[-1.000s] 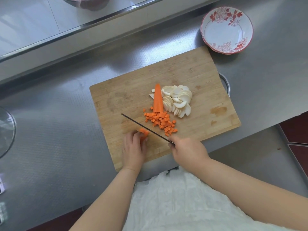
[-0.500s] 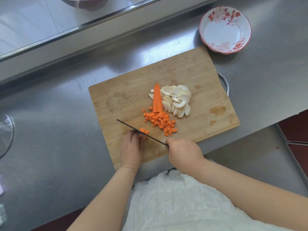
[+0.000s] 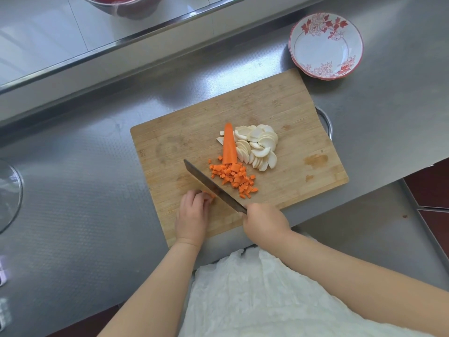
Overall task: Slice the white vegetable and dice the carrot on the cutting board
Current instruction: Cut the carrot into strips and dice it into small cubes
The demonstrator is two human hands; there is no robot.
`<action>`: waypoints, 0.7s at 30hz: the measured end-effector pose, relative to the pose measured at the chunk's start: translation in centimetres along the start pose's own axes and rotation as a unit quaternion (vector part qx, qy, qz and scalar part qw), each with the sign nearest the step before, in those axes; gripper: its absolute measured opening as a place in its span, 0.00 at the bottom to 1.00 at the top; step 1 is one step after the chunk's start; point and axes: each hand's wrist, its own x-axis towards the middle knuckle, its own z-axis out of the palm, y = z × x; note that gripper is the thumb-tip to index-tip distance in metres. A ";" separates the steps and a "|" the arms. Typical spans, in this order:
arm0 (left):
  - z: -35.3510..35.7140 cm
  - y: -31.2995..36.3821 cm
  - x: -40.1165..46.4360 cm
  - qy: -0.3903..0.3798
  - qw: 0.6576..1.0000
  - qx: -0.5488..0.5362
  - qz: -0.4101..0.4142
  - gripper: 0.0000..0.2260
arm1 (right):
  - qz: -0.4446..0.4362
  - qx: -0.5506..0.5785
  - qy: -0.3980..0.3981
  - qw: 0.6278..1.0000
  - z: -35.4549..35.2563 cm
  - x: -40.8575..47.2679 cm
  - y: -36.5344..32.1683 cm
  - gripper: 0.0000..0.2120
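White slices (image 3: 257, 148) are lying finished at the board's (image 3: 194, 132) middle, dice (image 3: 234, 177) just beside them. The left hand (image 3: 192, 215) is pinching a carrot strip, the right hand (image 3: 264, 223) gripping the knife (image 3: 213, 187); one carrot (image 3: 229, 144) piece is waiting uncut.

red-flowered white bowl (image 3: 325, 46) on steel counter (image 3: 85, 190), white cloth (image 3: 255, 295)

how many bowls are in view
2: a white bowl with red flowers on the steel counter beyond the wooden cutting board's far right corner, and a metal bowl cut off by the top edge. Others may sit out of frame.
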 end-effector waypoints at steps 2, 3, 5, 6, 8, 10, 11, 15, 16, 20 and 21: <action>-0.1 0.1 0.0 -0.006 1.000 -0.004 -0.003 0.11 | -0.021 -0.012 0.024 0.999 0.2 -0.3 0.3 0.09; -0.2 0.0 0.0 -0.004 1.000 -0.006 -0.004 0.09 | -0.029 -0.020 0.034 0.999 0.2 -0.4 0.5 0.09; -0.3 -0.1 -0.1 0.002 1.000 -0.011 -0.003 0.04 | -0.042 -0.039 0.054 0.997 0.2 -0.6 0.8 0.09; -0.5 -0.1 -0.2 0.003 1.000 -0.014 0.000 0.04 | -0.048 -0.047 0.063 0.996 0.3 -0.8 0.8 0.09; -0.7 -0.2 -0.4 0.004 1.000 -0.015 0.006 0.03 | -0.061 -0.056 0.069 0.994 0.5 -1.1 0.8 0.10; -0.7 -0.5 -0.7 0.003 1.000 -0.006 0.006 0.03 | -0.072 -0.064 0.063 0.993 0.6 -1.3 0.8 0.10; -0.7 -0.6 -0.7 0.000 1.000 -0.001 0.002 0.03 | -0.078 -0.072 0.059 0.993 0.6 -1.4 0.7 0.10; -0.8 -0.5 -0.7 -0.007 1.000 0.013 -0.012 0.05 | -0.094 -0.107 0.048 0.989 0.6 -1.5 0.2 0.10; -0.8 -0.4 -0.7 -0.008 1.000 0.013 -0.011 0.07 | -0.094 -0.111 0.046 0.988 0.6 -1.6 0.2 0.10; -0.9 -0.2 -0.6 -0.008 1.000 0.019 -0.005 0.08 | -0.088 -0.118 0.038 0.988 0.3 -1.8 0.0 0.10; -0.9 -0.2 -0.6 -0.006 1.000 0.018 -0.005 0.08 | -0.085 -0.120 0.036 0.988 0.2 -1.8 -0.1 0.10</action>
